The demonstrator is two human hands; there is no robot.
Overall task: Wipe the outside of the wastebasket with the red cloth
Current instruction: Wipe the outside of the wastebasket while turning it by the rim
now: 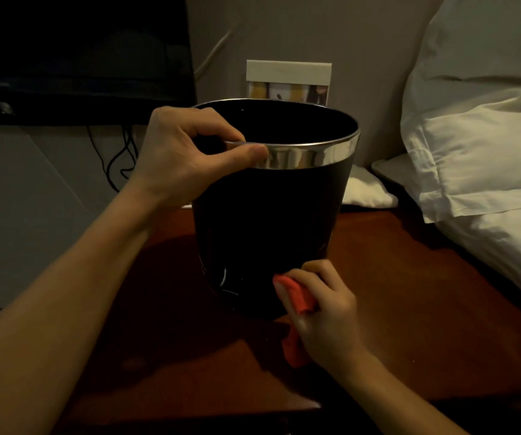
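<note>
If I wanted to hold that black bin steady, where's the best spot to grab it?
Grab the silver rim from above, at the side away from the wiping, fingers inside and thumb outside, as the left hand does. The bin stands upright with an open top, and its smooth tapered wall looks slippery. The right hand presses the cloth low on the wall.

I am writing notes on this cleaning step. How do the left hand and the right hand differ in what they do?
The left hand pinches the silver rim of the wastebasket at the top; the right hand holds the red cloth low against its dark side. The left hand steadies, the right hand seems to wipe. Both touch the wastebasket's outside.
</note>
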